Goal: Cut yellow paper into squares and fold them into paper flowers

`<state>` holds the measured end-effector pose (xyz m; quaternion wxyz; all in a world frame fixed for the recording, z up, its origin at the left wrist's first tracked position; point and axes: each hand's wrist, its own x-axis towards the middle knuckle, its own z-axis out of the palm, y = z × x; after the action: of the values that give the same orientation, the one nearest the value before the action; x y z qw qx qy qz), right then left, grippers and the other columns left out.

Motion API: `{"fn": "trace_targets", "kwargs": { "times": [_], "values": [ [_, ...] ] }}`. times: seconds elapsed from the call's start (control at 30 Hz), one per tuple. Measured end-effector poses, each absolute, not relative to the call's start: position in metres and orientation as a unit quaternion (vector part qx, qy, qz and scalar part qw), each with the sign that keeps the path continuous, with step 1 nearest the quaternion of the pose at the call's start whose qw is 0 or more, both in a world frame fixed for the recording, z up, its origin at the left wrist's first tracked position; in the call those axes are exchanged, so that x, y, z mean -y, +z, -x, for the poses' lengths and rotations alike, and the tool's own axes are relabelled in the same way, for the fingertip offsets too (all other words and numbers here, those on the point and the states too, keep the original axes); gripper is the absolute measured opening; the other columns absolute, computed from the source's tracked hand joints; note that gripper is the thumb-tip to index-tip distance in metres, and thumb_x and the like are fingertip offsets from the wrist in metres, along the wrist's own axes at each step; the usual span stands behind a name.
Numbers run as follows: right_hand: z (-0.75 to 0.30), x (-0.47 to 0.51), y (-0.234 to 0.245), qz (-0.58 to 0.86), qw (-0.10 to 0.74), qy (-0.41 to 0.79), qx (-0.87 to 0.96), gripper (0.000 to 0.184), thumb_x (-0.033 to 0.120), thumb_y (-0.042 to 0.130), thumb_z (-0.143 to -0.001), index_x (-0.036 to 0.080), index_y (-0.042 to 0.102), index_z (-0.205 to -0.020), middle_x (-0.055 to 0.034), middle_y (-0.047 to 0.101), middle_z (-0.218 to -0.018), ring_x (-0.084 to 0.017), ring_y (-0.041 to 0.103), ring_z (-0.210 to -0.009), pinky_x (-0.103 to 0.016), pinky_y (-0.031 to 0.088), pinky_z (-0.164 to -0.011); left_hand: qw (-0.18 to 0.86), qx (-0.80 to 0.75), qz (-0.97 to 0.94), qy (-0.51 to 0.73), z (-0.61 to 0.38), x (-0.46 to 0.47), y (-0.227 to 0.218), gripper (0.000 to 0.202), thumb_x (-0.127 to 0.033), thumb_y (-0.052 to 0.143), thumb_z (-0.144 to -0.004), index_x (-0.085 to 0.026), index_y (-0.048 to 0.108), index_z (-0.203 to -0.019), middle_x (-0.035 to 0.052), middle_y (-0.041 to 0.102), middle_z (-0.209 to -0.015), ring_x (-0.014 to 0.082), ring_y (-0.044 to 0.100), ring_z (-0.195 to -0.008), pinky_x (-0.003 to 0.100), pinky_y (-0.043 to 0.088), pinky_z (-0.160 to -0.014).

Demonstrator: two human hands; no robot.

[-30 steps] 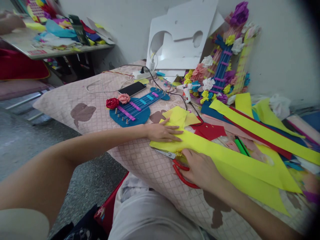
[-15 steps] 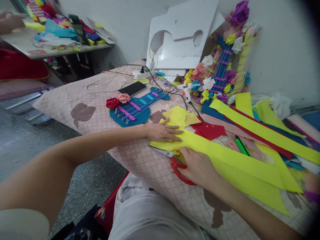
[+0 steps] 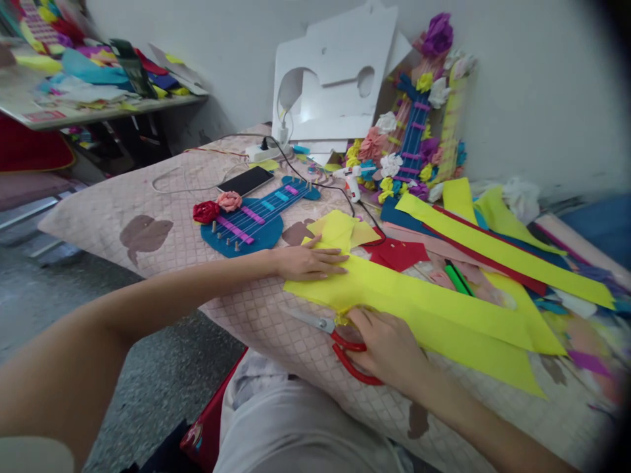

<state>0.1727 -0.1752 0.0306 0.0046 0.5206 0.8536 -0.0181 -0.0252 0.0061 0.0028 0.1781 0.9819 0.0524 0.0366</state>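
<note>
Yellow sheet (image 3: 419, 292) lies across the surface (image 3: 98, 203), left arm (image 3: 211, 282) stretched over, left hand (image 3: 315, 261) flat and open on its left end! Scissors (image 3: 324, 324) have slipped off that edge since half a second ago, right hand (image 3: 392, 345) curled around the red handles (image 3: 355, 373).

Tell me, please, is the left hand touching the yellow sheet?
Touching: the head view shows the left hand lying flat, palm down, on the yellow sheet near its left end.

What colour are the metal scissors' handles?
The curved scissor handles are red, clearest in the head view.
</note>
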Motion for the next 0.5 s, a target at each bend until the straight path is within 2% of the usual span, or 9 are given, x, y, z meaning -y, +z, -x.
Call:
{"fn": "trace_targets", "kwargs": {
  "times": [0.07, 0.13, 0.23, 0.3, 0.4, 0.5],
  "values": [
    [-0.188, 0.191, 0.028, -0.533, -0.02, -0.032, -0.845, 0.023, 0.023, 0.063, -0.072, 0.02, 0.05, -0.09, -0.0037, 0.066, -0.081, -0.022, 0.062, -0.076, -0.032, 0.042, -0.066, 0.18, -0.058, -0.98, 0.057, 0.026, -0.008, 0.005, 0.049, -0.031, 0.03, -0.096, -0.025, 0.025, -0.144, 0.0056, 0.018, -0.153, 0.0222, 0.016, -0.141, 0.051, 0.006, -0.113],
    [-0.207, 0.207, 0.026, -0.554, -0.033, -0.045, -0.83, 0.021, 0.023, 0.063, -0.073, 0.021, 0.051, -0.09, -0.0033, 0.065, -0.081, -0.022, 0.062, -0.076, -0.032, 0.043, -0.067, 0.179, -0.073, -0.977, 0.092, 0.025, -0.007, 0.006, 0.049, -0.03, 0.034, -0.095, -0.022, 0.027, -0.143, 0.009, 0.024, -0.151, 0.0235, 0.021, -0.139, 0.049, 0.013, -0.112],
    [-0.239, 0.231, 0.025, -0.597, -0.037, -0.064, -0.799, 0.02, 0.018, 0.059, -0.074, 0.021, 0.053, -0.092, -0.0038, 0.066, -0.086, -0.023, 0.063, -0.078, -0.034, 0.045, -0.069, 0.173, -0.103, -0.969, 0.145, 0.016, 0.0, 0.009, 0.042, -0.028, 0.041, -0.093, -0.017, 0.042, -0.133, 0.0131, 0.045, -0.137, 0.0232, 0.04, -0.127, 0.041, 0.03, -0.106],
    [-0.259, 0.244, 0.026, -0.623, -0.038, -0.089, -0.776, 0.023, 0.016, 0.058, -0.074, 0.022, 0.054, -0.096, -0.0044, 0.066, -0.092, -0.024, 0.064, -0.083, -0.036, 0.047, -0.072, 0.163, -0.119, -0.967, 0.156, 0.006, 0.008, 0.011, 0.03, -0.026, 0.044, -0.091, -0.015, 0.055, -0.117, 0.0137, 0.055, -0.12, 0.0222, 0.051, -0.112, 0.035, 0.038, -0.098],
    [-0.283, 0.261, 0.026, -0.655, -0.04, -0.116, -0.746, 0.026, 0.019, 0.057, -0.077, 0.023, 0.055, -0.102, -0.0063, 0.065, -0.104, -0.024, 0.063, -0.091, -0.038, 0.049, -0.079, 0.153, -0.154, -0.966, 0.144, -0.01, 0.022, 0.014, 0.017, -0.023, 0.047, -0.088, -0.013, 0.06, -0.094, 0.0114, 0.058, -0.102, 0.0194, 0.056, -0.093, 0.03, 0.044, -0.084],
    [-0.3, 0.276, 0.024, -0.67, -0.053, -0.143, -0.726, 0.031, 0.023, 0.056, -0.079, 0.024, 0.055, -0.111, -0.0078, 0.061, -0.114, -0.024, 0.06, -0.102, -0.039, 0.048, -0.087, 0.147, -0.187, -0.964, 0.12, -0.022, 0.03, 0.015, 0.015, -0.025, 0.055, -0.084, -0.014, 0.058, -0.094, 0.0097, 0.057, -0.1, 0.0189, 0.057, -0.088, 0.029, 0.044, -0.077]
  ]
}}
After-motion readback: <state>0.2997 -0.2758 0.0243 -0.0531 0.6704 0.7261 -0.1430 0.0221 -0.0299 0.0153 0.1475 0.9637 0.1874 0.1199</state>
